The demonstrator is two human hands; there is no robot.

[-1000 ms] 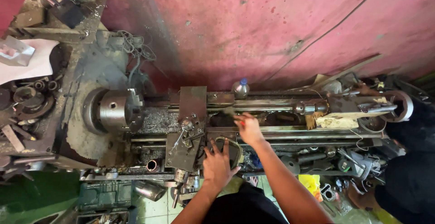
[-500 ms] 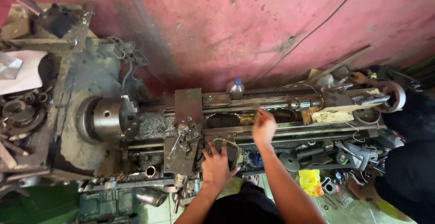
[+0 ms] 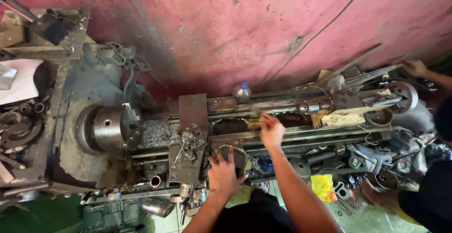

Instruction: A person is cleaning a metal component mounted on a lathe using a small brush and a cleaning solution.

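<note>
Below us lies an old lathe, grimy and dark, running left to right against a pink wall. We have both hands down on its front. Our left hand is spread flat, fingers apart, over the round carriage handwheel, covering most of it so that only its right rim shows; the fingers rest on it rather than closing tight. Our right hand is further back, over the bed just right of the carriage, and it is closed on a small tool with a red handle; the far end of that tool is blurred, so we cannot tell its kind. The two hands are near each other but not touching. To the left, the steel chuck stands with nothing in its bore, and metal shavings lie heaped on the bed between it and the carriage. A small plastic bottle with a blue cap stands behind the bed, against the wall. At the far right sits the tailstock with its handwheel, and another person's hand rests on the parts above it, while that person's dark sleeve fills the lower right corner. A yellow bag lies low beside our right forearm.
</note>
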